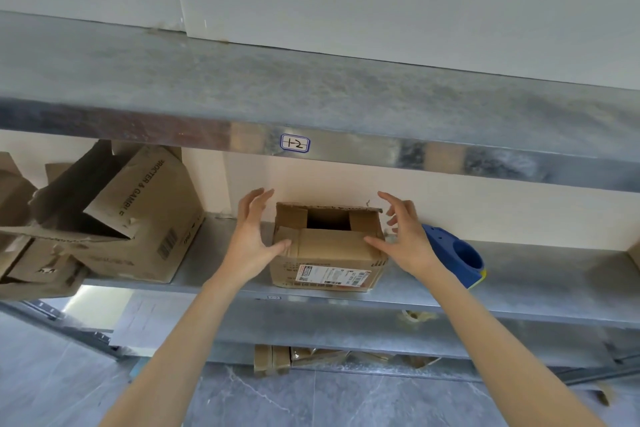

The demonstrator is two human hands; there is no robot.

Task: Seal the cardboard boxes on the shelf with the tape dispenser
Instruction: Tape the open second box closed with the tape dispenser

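A small cardboard box [329,253] with a shipping label on its front stands on the metal shelf [214,274]. Its top flaps are partly folded, leaving a dark gap in the middle. My left hand [251,236] is at the box's left side, fingers spread, the thumb touching the near flap. My right hand [401,236] mirrors it on the right side, thumb on the near flap's right corner, fingers loosely spread above. A blue tape dispenser [457,256] lies on the shelf just right of my right hand, partly hidden behind it.
A larger open cardboard box [138,215] sits tilted on the shelf at the left, with more crumpled boxes [31,253] beside it. A higher shelf [311,97] with a label overhangs. Flattened cardboard [294,357] lies on a lower level.
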